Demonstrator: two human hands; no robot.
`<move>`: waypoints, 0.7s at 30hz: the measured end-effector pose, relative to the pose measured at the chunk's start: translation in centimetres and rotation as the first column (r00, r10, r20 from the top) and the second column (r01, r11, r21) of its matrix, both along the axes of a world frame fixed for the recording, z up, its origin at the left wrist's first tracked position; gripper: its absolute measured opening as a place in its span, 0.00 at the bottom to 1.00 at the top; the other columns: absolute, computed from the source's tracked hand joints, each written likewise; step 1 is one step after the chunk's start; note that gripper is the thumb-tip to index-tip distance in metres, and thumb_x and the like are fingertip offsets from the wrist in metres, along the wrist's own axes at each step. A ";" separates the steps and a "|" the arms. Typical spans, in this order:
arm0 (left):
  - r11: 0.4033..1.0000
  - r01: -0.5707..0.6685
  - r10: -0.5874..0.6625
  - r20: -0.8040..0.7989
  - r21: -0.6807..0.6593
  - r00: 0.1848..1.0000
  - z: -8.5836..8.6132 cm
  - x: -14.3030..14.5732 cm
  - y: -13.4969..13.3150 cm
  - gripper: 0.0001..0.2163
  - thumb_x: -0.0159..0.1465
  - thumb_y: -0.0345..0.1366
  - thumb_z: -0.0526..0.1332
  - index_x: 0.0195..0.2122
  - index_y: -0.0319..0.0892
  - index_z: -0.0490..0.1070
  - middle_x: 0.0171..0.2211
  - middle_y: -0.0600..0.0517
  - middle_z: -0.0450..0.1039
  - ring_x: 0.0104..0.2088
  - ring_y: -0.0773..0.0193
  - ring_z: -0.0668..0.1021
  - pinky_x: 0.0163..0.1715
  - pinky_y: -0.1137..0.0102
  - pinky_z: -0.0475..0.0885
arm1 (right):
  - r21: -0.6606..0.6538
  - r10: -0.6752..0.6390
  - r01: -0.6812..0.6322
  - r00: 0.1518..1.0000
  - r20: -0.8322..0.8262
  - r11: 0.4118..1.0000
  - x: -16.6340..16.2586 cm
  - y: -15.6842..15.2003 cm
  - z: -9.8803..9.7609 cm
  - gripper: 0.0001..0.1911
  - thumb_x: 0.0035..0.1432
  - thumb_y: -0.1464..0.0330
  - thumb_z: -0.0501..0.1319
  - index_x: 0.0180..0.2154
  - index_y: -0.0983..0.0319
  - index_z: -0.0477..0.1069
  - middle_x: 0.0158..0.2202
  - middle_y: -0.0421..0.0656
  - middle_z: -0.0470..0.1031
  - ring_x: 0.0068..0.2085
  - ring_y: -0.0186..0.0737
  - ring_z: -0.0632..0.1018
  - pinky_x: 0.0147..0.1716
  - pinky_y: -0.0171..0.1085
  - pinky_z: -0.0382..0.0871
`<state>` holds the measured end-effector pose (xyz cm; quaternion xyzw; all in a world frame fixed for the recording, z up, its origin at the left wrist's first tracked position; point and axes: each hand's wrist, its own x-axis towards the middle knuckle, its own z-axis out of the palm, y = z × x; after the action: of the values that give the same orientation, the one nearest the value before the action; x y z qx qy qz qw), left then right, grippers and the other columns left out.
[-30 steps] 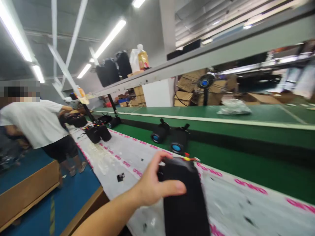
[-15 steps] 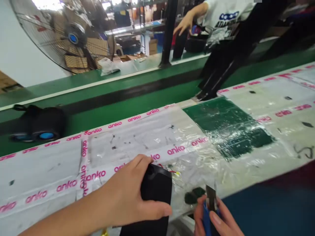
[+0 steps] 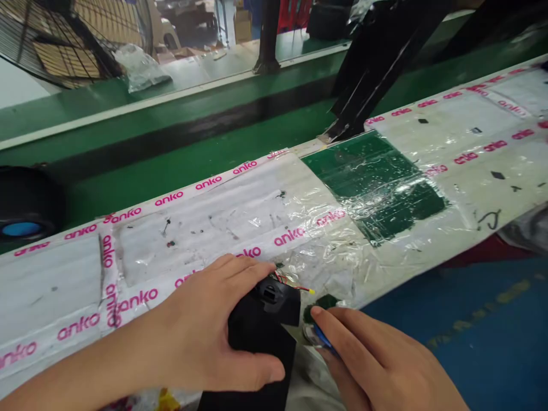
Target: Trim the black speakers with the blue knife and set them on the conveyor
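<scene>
My left hand [image 3: 214, 325] is closed around a black plastic housing [image 3: 263, 325], its thumb lying across the near face. Near the housing's far end is a small rectangular opening, and thin red wires with a yellow connector [image 3: 311, 291] stick out there. My right hand [image 3: 381, 359] grips a blue utility knife [image 3: 324, 338] just right of the housing. Fingers cover most of the knife, and I cannot make out whether its blade touches the housing. Under both hands runs the white-covered bench [image 3: 145, 245] with pink-lettered tape.
A green conveyor belt [image 3: 171, 165] runs behind the bench. Beyond it are a large fan [image 3: 81, 40], a clear plastic bag [image 3: 139, 68] and a dark post [image 3: 269, 40]. A round black object [image 3: 29, 200] sits at far left. Black scraps dot the bench.
My right hand has moved left and up with the utility knife, now beside the housing. The housing's far end tilts more into sight. The view has swung down and right.
</scene>
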<state>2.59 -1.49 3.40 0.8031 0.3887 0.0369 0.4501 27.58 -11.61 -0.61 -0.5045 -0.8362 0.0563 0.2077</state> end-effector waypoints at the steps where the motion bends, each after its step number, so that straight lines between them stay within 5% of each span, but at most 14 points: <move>1: 1.000 0.013 -0.013 0.037 0.016 0.999 -0.2 0.0 0.2 0.41 0.54 0.49 0.76 0.66 0.41 0.67 0.59 0.40 0.73 0.59 0.40 0.75 0.59 0.45 0.73 | 0.035 0.026 -0.029 0.998 0.065 0.999 0.2 0.5 0.3 0.17 0.69 0.76 0.51 0.56 0.63 0.67 0.36 0.46 0.80 0.28 0.45 0.80 0.24 0.41 0.74; 11: 0.985 0.043 -0.109 0.414 0.166 0.904 -3.5 0.1 0.3 0.45 0.53 0.47 0.79 0.68 0.56 0.57 0.54 0.49 0.75 0.53 0.47 0.75 0.59 0.50 0.69 | 0.013 0.090 -0.096 0.965 0.245 0.995 0.3 0.9 1.6 0.22 0.60 0.80 0.51 0.55 0.63 0.67 0.36 0.45 0.80 0.30 0.45 0.80 0.27 0.42 0.72; 21: 0.992 0.061 -0.110 0.524 0.110 0.845 -4.6 0.3 0.7 0.36 0.55 0.48 0.76 0.62 0.53 0.62 0.54 0.47 0.75 0.58 0.44 0.76 0.59 0.54 0.73 | -0.096 0.122 -0.094 0.928 0.353 0.991 0.1 0.6 1.4 0.27 0.53 0.81 0.50 0.55 0.66 0.64 0.31 0.42 0.77 0.26 0.44 0.77 0.22 0.42 0.69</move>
<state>2.88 -0.81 -1.23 0.7977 0.2116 0.2534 0.5046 27.67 -11.05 0.81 -0.4673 -0.8836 0.0074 0.0290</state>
